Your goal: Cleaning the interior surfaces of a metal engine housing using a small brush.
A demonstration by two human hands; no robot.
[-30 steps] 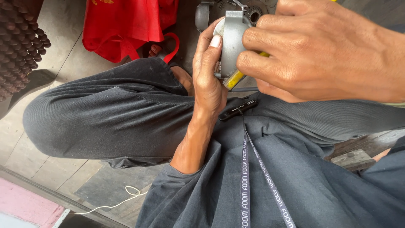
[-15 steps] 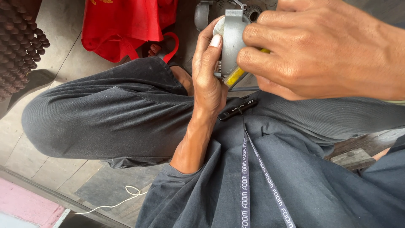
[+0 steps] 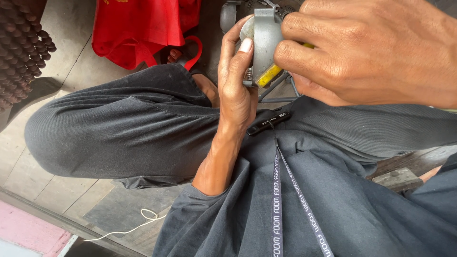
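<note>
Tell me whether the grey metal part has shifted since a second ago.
No. The grey metal part, gripped by both hands, sits at the same spot against the red bag.

A tiled grey floor (image 3: 71, 81) carries everything seen from above. A red bag (image 3: 143, 26) lies on it at the top, its looped handle beside a sandalled foot (image 3: 178, 56) set on the tiles. A dark beaded mat (image 3: 21, 43) lies at the left edge. A thin white cord (image 3: 138, 223) curls on the floor below, near a pink strip (image 3: 28, 233) at the corner.
</note>
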